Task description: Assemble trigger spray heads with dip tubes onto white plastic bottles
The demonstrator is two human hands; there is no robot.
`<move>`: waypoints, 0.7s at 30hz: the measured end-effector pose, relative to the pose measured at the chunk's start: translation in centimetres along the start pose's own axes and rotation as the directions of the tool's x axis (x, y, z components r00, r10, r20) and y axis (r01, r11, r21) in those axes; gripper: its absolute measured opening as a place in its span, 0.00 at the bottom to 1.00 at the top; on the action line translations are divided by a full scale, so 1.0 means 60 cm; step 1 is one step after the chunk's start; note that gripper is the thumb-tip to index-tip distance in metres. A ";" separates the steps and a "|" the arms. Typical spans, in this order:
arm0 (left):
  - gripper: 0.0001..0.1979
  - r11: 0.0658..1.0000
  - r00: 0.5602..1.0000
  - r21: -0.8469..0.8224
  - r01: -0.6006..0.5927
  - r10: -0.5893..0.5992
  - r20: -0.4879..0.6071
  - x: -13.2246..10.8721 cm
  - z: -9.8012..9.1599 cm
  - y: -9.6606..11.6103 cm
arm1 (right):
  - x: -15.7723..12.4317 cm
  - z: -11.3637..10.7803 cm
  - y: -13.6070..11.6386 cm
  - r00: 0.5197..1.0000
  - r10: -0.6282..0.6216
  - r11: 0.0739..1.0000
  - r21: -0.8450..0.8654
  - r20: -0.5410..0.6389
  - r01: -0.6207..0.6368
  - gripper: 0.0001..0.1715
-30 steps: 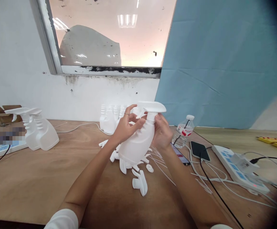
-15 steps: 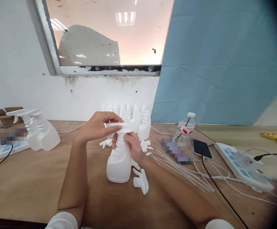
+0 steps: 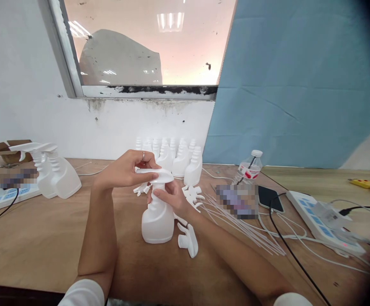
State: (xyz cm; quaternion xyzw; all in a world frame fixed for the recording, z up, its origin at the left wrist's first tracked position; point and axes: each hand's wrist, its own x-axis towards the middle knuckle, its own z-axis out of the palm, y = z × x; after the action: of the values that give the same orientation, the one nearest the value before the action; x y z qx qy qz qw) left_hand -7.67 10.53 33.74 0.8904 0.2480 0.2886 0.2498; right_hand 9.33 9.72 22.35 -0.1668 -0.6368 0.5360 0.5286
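A white spray bottle (image 3: 158, 223) stands upright on the table in front of me. On its neck sits a white trigger sprayer head (image 3: 162, 176), which my left hand (image 3: 129, 170) pinches from the left with thumb and fingers. My right hand (image 3: 172, 197) is wrapped round the bottle's neck just below the head, the thumb in front; its other fingers are partly hidden behind the neck. Just right of the bottle's base lies a loose trigger sprayer head (image 3: 189, 240). More loose sprayer heads (image 3: 194, 193) lie behind my right hand.
Several headless white bottles (image 3: 193, 168) stand at the back by the wall. Bottles with sprayer heads (image 3: 64, 178) are at the left, near a power strip (image 3: 12, 197). To the right lie thin white tubes (image 3: 245, 229), a drink bottle (image 3: 250, 168), a phone (image 3: 270, 199) and another power strip (image 3: 322, 225).
The sprayer head has shifted slightly left and down on the bottle, with my left hand moving along. My right hand has moved slightly left and down at the neck.
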 end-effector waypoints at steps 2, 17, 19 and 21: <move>0.09 1.000 1.000 0.002 0.007 -0.007 0.002 0.001 -0.001 -0.002 | 0.001 0.001 0.001 0.998 -0.012 1.000 -0.025 -0.055 0.010 0.24; 0.11 0.996 0.996 -0.041 0.079 -0.078 0.042 0.002 -0.004 -0.006 | 0.001 0.001 -0.001 1.000 0.009 1.000 0.025 -0.021 -0.008 0.27; 0.11 0.995 0.995 -0.043 0.087 -0.085 0.049 0.002 -0.004 -0.007 | 0.000 0.001 0.000 1.000 -0.006 0.999 0.041 -0.005 0.007 0.26; 0.12 0.994 0.994 -0.050 0.094 -0.091 0.056 0.002 -0.005 -0.007 | 0.001 -0.001 0.002 0.999 -0.015 0.996 0.087 0.037 0.012 0.25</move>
State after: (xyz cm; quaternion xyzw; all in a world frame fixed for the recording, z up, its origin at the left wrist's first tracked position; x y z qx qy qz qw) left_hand -7.93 11.01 33.75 0.8785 0.2747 0.2592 0.2925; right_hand 9.29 9.83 22.27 -0.1295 -0.6237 0.5626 0.5270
